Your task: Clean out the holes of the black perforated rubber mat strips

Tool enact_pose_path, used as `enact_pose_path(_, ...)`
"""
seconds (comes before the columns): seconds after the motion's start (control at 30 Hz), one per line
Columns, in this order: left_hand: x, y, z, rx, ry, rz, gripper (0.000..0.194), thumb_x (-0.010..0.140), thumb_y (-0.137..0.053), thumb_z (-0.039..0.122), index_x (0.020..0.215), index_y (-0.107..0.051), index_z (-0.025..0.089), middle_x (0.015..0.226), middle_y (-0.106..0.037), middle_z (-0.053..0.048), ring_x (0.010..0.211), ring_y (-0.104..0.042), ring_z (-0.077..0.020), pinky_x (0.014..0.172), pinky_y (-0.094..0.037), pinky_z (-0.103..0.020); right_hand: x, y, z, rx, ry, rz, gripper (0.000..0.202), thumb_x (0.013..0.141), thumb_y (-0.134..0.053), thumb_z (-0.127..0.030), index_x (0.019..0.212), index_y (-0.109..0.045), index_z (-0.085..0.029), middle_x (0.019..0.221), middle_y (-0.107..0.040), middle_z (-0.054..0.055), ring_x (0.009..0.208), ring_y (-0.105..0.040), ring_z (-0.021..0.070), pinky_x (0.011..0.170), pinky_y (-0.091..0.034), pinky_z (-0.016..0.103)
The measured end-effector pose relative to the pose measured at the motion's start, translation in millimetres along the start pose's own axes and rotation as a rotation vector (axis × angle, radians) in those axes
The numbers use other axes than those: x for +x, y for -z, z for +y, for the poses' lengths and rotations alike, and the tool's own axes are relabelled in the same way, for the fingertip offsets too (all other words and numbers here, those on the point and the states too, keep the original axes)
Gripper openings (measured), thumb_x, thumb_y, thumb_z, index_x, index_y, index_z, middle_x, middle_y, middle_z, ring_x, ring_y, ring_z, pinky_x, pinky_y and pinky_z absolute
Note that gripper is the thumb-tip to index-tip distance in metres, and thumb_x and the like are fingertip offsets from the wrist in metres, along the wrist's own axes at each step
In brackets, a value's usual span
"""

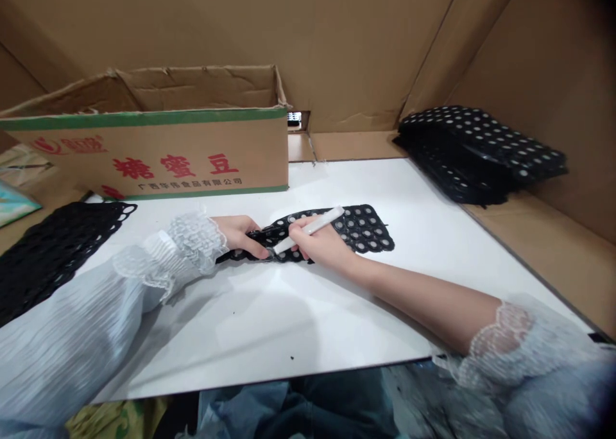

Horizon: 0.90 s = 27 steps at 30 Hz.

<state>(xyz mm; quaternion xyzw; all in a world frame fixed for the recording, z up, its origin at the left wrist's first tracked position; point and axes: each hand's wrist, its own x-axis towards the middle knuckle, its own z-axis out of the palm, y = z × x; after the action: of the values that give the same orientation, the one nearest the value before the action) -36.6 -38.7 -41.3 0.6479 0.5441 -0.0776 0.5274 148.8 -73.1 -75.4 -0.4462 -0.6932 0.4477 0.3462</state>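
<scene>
A black sheet with rows of pale round discs point(368, 228) lies across the white board in front of me. My left hand point(240, 235) grips its left end, thumb on top and fingers partly hidden beneath. In my right hand point(320, 241) is a slim white pen-like tool point(315, 227), held like a pencil. Its lower tip meets the sheet close to my left thumb. Whether the tip is a blade or something else is too small to make out. The heel of my right hand rests over the sheet's middle.
An open cardboard box point(192, 150) with red lettering stands at the back left. Black perforated sheets point(58, 253) are piled at left. More dotted black sheets point(481, 147) lie stacked at the back right. Cardboard walls point(346, 47) surround the white board point(269, 323).
</scene>
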Motion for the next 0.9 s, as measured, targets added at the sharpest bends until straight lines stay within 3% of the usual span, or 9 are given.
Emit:
enact_pose_path(0.13, -2, -3.6, 6, -0.097, 0.043, 0.019, 0.026, 0.052, -0.067, 0.035, 0.064, -0.057, 0.014, 0.047, -0.051, 0.003, 0.038, -0.042, -0.0082, 0.036, -0.029, -0.019, 0, 0, 1, -0.037, 0.001, -0.032, 0.027, 0.074, -0.037, -0.023, 0.049, -0.042, -0.016, 0.043, -0.045, -0.002, 0.042, -0.042, 0.0076, 0.042, -0.032, 0.020)
enact_pose_path(0.33, -9, -18.2, 17, -0.085, -0.019, 0.125, 0.017, 0.056, -0.062, 0.029, 0.063, -0.055, 0.014, 0.046, -0.049, 0.004, 0.036, -0.040, -0.0063, 0.033, -0.026, -0.018, -2, -7, 3, -0.209, 0.153, 0.006, 0.028, 0.079, -0.037, -0.028, 0.053, -0.035, -0.017, 0.048, -0.037, -0.003, 0.047, -0.033, 0.0064, 0.045, -0.023, 0.021)
enact_pose_path(0.5, -10, -26.1, 10, -0.189, -0.082, 0.118, 0.016, 0.057, -0.060, 0.027, 0.065, -0.052, 0.015, 0.047, -0.049, 0.004, 0.035, -0.039, -0.0059, 0.033, -0.027, -0.018, -4, -11, 0, -0.368, 0.185, 0.036, 0.029, 0.079, -0.038, -0.027, 0.054, -0.030, -0.017, 0.050, -0.032, -0.004, 0.047, -0.027, 0.0062, 0.048, -0.018, 0.024)
enact_pose_path(0.63, -7, -22.3, 0, -0.244, -0.190, 0.103, 0.016, 0.057, -0.060, 0.024, 0.065, -0.052, 0.014, 0.050, -0.049, 0.004, 0.039, -0.039, -0.0053, 0.035, -0.029, -0.018, -5, -10, -1, -0.383, 0.170, 0.044, 0.028, 0.080, -0.037, -0.028, 0.055, -0.031, -0.017, 0.050, -0.033, -0.004, 0.048, -0.027, 0.0062, 0.049, -0.018, 0.025)
enact_pose_path(0.77, -3, -12.3, -4, -0.109, -0.278, 0.075, 0.018, 0.055, -0.063, 0.026, 0.063, -0.052, 0.014, 0.050, -0.046, 0.004, 0.045, -0.040, -0.0059, 0.041, -0.030, -0.018, -2, -12, 3, -0.373, 0.210, 0.077, 0.028, 0.080, -0.037, -0.028, 0.055, -0.032, -0.017, 0.050, -0.034, -0.004, 0.047, -0.027, 0.0061, 0.049, -0.019, 0.024)
enact_pose_path(0.9, -5, -5.4, -2, 0.089, -0.217, 0.088, 0.024, 0.057, -0.064, 0.035, 0.063, -0.053, 0.015, 0.050, -0.047, 0.005, 0.045, -0.041, -0.0068, 0.042, -0.029, -0.018, 0, -9, 4, -0.256, 0.206, 0.090, 0.031, 0.079, -0.037, -0.028, 0.051, -0.030, -0.017, 0.048, -0.032, -0.004, 0.047, -0.030, 0.0065, 0.048, -0.022, 0.023)
